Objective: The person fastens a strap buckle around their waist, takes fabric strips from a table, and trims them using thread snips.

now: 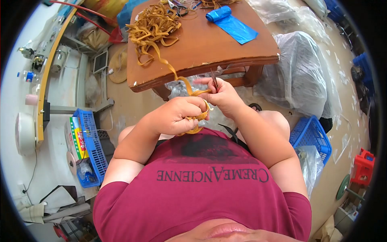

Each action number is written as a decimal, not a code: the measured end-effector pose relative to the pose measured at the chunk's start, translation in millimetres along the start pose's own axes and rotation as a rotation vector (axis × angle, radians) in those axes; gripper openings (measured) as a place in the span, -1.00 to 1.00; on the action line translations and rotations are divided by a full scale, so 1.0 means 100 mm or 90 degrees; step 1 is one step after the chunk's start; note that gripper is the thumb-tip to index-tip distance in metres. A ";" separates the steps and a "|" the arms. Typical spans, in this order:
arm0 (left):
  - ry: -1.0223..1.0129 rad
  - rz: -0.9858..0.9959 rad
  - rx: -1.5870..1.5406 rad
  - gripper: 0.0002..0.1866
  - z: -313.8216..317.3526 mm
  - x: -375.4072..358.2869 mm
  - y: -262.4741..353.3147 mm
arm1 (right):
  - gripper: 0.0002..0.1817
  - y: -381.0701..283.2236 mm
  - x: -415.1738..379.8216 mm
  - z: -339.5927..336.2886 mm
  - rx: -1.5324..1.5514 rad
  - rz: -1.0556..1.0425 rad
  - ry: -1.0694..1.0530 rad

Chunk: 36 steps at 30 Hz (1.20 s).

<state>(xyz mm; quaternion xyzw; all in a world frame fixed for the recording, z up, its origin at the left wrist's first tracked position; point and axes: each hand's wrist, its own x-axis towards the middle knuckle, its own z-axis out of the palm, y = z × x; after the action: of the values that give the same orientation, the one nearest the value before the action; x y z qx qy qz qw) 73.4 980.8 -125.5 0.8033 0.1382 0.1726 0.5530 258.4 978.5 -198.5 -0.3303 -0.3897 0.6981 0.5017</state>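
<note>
mustard strap (161, 60) bunched in my left hand (177, 115), right hand (223, 94) pinching scissors (213, 79), a tug could nick fingers.

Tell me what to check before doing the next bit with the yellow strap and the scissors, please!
1. Left hand has a grip on the bunched yellow strap: ok.
2. Right hand holds the scissors: ok.
3. Scissor blades point away from the fingers: cannot tell, mostly hidden.
4. Strap runs freely up to the pile on the wooden table: ok.
5. Blue bag roll lies apart from the strap: ok.
</note>
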 end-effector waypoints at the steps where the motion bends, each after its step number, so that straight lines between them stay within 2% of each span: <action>1: -0.001 0.006 0.004 -0.80 0.00 -0.01 -0.02 | -0.63 -0.04 -0.02 0.01 -0.034 0.025 0.021; 3: -0.004 0.016 0.014 -0.79 -0.01 -0.06 -0.04 | -0.62 -0.09 -0.03 -0.02 -0.100 0.074 0.063; 7: -0.072 -0.028 -0.068 -0.82 -0.10 -0.18 0.02 | -0.71 -0.15 0.08 -0.20 0.118 0.096 0.228; 9: -0.108 -0.018 -0.081 -0.89 -0.12 -0.21 0.08 | -0.76 -0.15 0.13 -0.32 0.143 0.069 0.275; 10: -0.108 0.008 -0.120 -0.85 -0.13 -0.24 0.06 | -0.76 -0.16 0.14 -0.36 0.150 0.064 0.301; 13: -0.072 0.084 -0.202 -0.78 -0.27 -0.34 0.15 | -0.82 -0.17 0.17 -0.45 0.164 0.072 0.371; 14: -0.007 0.100 -0.268 -0.71 -0.29 -0.42 0.18 | -0.83 -0.19 0.17 -0.46 0.169 0.076 0.401; 15: 0.010 0.155 -0.243 -0.68 -0.40 -0.48 0.14 | -0.84 -0.20 0.18 -0.47 0.174 0.080 0.430; 17: 0.146 0.116 -0.302 -0.66 -0.43 -0.62 0.18 | -0.80 -0.19 0.22 -0.51 0.201 -0.009 0.419; 18: 0.226 0.100 -0.271 -0.64 -0.41 -0.62 0.23 | -0.77 -0.19 0.26 -0.49 0.210 -0.063 0.411; 19: 0.246 0.102 -0.235 -0.66 -0.42 -0.64 0.18 | -0.74 -0.19 0.30 -0.45 0.221 -0.117 0.401; 21: 0.282 0.048 -0.286 -0.68 -0.37 -0.62 0.15 | -0.71 -0.25 0.25 -0.35 0.072 -0.056 0.412; 23: 0.279 0.048 -0.300 -0.68 -0.31 -0.51 0.11 | -0.73 -0.19 0.16 -0.35 -0.054 -0.003 0.392; 24: 0.288 0.042 -0.309 -0.67 -0.26 -0.45 0.08 | -0.74 -0.26 0.07 -0.18 -0.035 -0.027 0.348; 27: 0.265 0.011 -0.321 -0.69 -0.18 -0.33 -0.01 | -0.67 -0.25 -0.11 0.01 0.005 -0.166 0.106; 30: 0.204 -0.022 -0.313 -0.75 -0.14 -0.21 -0.04 | -0.57 -0.29 -0.22 0.14 -0.073 -0.330 0.010; 33: 0.193 -0.102 -0.262 -0.76 -0.07 -0.08 0.05 | -0.55 -0.35 -0.28 0.13 -0.259 -0.407 -0.011; 34: 0.167 -0.101 -0.253 -0.76 -0.08 -0.07 0.00 | -0.57 -0.37 -0.28 0.12 -0.333 -0.439 0.000; 36: 0.143 -0.076 -0.193 -0.74 -0.07 0.03 0.01 | -0.57 -0.37 -0.29 0.11 -0.359 -0.460 0.026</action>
<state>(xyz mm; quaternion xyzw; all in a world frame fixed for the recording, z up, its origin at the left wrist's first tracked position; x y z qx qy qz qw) 73.0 987.7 -121.6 0.6770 0.2190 0.2472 0.6577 273.4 955.6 -158.3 -0.3109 -0.6447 0.3382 0.6109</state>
